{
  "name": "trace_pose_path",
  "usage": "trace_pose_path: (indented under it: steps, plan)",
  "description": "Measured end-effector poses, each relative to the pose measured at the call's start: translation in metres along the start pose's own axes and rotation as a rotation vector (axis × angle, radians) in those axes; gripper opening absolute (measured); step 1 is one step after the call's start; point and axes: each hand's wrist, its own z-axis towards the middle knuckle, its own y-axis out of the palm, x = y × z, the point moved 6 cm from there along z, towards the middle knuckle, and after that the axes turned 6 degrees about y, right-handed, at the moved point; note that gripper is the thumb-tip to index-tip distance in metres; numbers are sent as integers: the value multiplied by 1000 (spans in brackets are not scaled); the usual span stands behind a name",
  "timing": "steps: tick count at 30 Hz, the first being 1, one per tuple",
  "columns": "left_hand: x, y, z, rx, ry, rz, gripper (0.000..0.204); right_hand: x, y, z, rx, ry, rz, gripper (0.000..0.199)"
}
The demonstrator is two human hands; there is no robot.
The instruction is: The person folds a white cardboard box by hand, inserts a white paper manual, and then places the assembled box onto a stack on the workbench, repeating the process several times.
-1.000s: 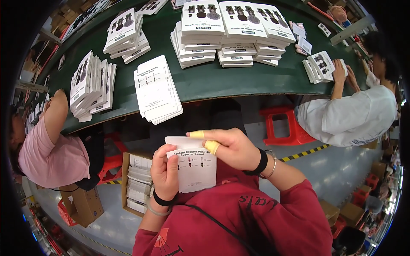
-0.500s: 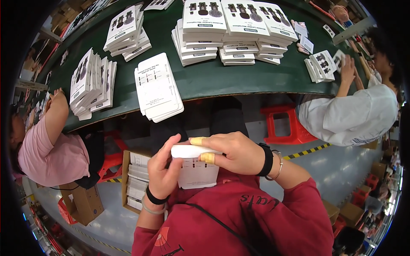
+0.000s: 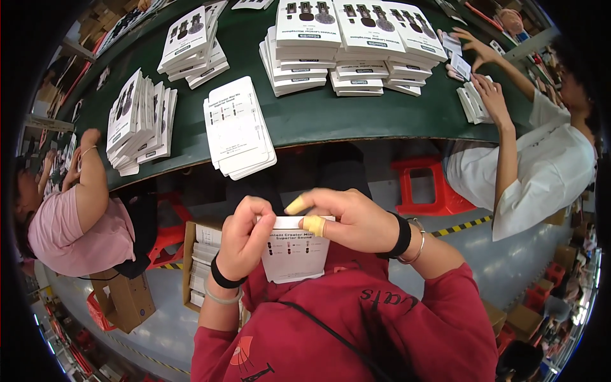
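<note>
A white cardboard box (image 3: 296, 260) with small printed pictures stands upright in front of my torso. My left hand (image 3: 245, 235) is closed on its top left corner, thumb and bent fingers pinching the edge. At the top right, my right hand (image 3: 344, 216) holds the box with its taped thumb against the printed side; the taped index finger is raised above the top edge. Yellow tape wraps both of those fingertips. Just beyond my hands, a fanned pile of white boxes (image 3: 237, 127) lies at the near edge of the green table (image 3: 337, 124).
Stacked white boxes (image 3: 305, 48) stand farther back, with leaning stacks (image 3: 137, 121) at the left. A carton of white boxes (image 3: 203, 261) sits on the floor at my left. A person in pink (image 3: 73, 223) works at left, another in white (image 3: 528, 165) at right, beside red stools (image 3: 426, 188).
The flap or lid at the box's top now lies flatter, showing more of the printed side. My left fingers have curled onto the corner. The right-hand person has reached out across the table.
</note>
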Motion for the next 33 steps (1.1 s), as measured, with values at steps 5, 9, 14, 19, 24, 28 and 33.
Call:
trace_pose_path:
  steps: [5, 9, 14, 19, 24, 28, 33]
  plan:
    - [-15, 8, -18, 161, 20, -103, 12, 13, 2, -1, -23, 112, 130, 12]
    - [-15, 11, -19, 192, 81, -202, 18, 9, 1, -8, 71, -284, -9, 28]
    - [-16, 14, -17, 266, 122, -159, 22, -1, 0, -20, 36, -338, -147, 32]
    - [-6, 20, 3, 152, 81, -222, 20, -15, -14, -31, -22, 48, -261, 31]
    - [12, 20, 43, 262, -79, -481, 25, -39, -72, -55, 193, -90, -314, 36]
    - [-6, 11, 62, 245, -153, -194, 33, -29, -107, -91, 543, -223, -274, 32]
    - [-26, 67, 105, 96, -171, -329, 32, 2, -146, -110, 939, -400, -537, 34]
